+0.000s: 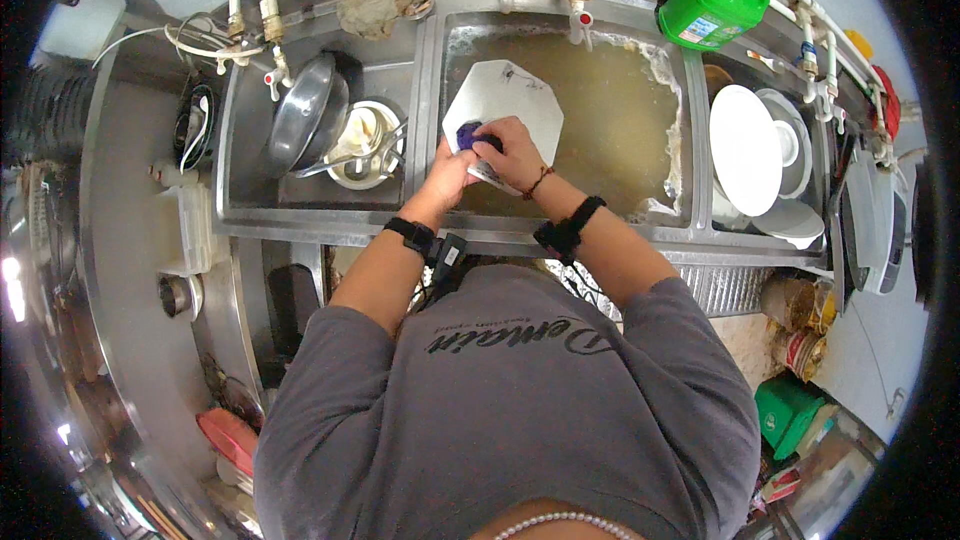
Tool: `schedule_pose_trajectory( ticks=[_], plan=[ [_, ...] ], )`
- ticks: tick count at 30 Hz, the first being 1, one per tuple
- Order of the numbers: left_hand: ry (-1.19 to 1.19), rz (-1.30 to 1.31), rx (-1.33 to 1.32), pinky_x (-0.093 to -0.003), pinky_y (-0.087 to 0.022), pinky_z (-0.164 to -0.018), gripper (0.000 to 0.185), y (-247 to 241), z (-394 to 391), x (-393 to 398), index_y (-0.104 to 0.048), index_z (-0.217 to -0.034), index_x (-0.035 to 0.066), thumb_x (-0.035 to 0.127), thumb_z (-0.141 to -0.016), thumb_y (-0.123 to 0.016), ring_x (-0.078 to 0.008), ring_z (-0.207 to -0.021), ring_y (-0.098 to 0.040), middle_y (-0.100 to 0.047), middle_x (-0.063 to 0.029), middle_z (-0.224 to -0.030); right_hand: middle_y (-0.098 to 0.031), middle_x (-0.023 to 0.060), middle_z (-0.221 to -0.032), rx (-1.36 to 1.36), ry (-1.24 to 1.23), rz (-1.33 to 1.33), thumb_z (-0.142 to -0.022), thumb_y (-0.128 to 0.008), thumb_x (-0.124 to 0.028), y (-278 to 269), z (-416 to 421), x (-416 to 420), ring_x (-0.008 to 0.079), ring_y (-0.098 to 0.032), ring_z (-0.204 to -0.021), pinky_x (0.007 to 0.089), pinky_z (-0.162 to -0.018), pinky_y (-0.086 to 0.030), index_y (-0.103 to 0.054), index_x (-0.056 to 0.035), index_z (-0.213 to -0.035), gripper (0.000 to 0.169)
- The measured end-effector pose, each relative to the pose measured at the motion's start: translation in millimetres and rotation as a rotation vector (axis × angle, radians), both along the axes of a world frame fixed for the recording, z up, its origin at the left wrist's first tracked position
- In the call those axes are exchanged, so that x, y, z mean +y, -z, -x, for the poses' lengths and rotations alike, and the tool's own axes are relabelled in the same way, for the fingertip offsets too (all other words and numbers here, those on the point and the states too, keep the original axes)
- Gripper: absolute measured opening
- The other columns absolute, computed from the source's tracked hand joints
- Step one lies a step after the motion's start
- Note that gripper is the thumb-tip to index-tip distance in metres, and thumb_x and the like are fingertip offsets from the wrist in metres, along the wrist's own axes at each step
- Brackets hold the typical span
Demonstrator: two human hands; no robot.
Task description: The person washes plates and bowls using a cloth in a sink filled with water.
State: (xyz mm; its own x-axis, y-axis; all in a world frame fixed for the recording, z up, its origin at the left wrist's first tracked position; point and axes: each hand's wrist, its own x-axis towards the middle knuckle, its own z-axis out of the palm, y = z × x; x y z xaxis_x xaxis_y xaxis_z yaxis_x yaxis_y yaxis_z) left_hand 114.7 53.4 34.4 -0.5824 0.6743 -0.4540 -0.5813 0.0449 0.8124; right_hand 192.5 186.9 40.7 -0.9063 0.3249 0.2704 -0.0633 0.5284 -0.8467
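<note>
Over the middle sink basin (615,187), filled with cloudy brownish water and foam along its right side, I hold a white octagonal plate (517,109). My left hand (448,174) grips the plate by its near left edge. In my right hand (514,154) is a dark purple scrubbing pad (469,136), pressed against the plate's face near that same edge. A dark painted design marks the plate's far part. The fingers of my left hand under the plate are hidden.
The left basin (247,187) holds a metal pan (307,120) and a pale bowl (364,172) with utensils. White plates (745,150) stack in the right basin. A green jug (712,7) stands on the back ledge beside a crumpled rag (382,7). Taps (581,22) overhang the basin.
</note>
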Motion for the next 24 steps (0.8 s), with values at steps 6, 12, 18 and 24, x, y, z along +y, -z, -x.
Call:
schedule_pose_trajectory(
  ticks=[6, 12, 18, 24],
  plan=[
    [0.12, 0.096, 0.279, -0.0304, -0.044, -0.084, 0.052, -17.6, -15.3, -4.5, -0.041, -0.125, 0.004, -0.001, -0.075, -0.05, -0.0197, -0.101, -0.053, -0.054, -0.0065, -0.108, -0.056, 0.0182, -0.105, -0.243, 0.429, -0.232, -0.082, -0.055, -0.011, 29.6, 25.3, 54.3, 0.0367, -0.052, -0.098, 0.0424, -0.089, -0.041, -0.06, -0.0042, -0.101, 0.021],
    [0.111, 0.058, 0.269, -0.0308, -0.039, -0.092, 0.055, -18.6, -11.2, 0.9, -0.04, -0.128, 0.003, -0.002, -0.075, -0.051, -0.0194, -0.105, -0.051, -0.054, -0.008, -0.113, -0.058, 0.0218, -0.093, -0.176, 0.341, 0.178, -0.083, -0.063, -0.031, -8.1, 30.4, 12.3, 0.0377, -0.057, -0.091, 0.0418, -0.079, -0.045, -0.054, 0.0004, -0.096, 0.035],
    [0.272, 0.109, 0.478, -0.0314, -0.039, -0.092, 0.056, -32.1, -11.0, -1.5, -0.038, -0.13, 0.003, -0.002, -0.075, -0.048, -0.0197, -0.104, -0.05, -0.053, -0.0085, -0.114, -0.058, 0.0213, -0.093, -0.042, 0.611, 0.244, -0.083, -0.062, -0.026, -20.8, 54.3, 40.4, 0.0374, -0.056, -0.088, 0.0414, -0.08, -0.045, -0.054, 0.0005, -0.098, 0.031],
    [0.24, 0.108, 0.572, -0.0309, -0.039, -0.09, 0.051, -26.3, -10.6, -8.1, -0.04, -0.125, 0.001, 0.002, -0.076, -0.051, -0.0183, -0.101, -0.049, -0.054, -0.0085, -0.108, -0.055, 0.0187, -0.102, 0.015, 0.394, 0.054, -0.078, -0.066, -0.02, -15.7, 44.2, 21.0, 0.0362, -0.05, -0.097, 0.0398, -0.088, -0.041, -0.053, -0.0029, -0.101, 0.031]
  ],
)
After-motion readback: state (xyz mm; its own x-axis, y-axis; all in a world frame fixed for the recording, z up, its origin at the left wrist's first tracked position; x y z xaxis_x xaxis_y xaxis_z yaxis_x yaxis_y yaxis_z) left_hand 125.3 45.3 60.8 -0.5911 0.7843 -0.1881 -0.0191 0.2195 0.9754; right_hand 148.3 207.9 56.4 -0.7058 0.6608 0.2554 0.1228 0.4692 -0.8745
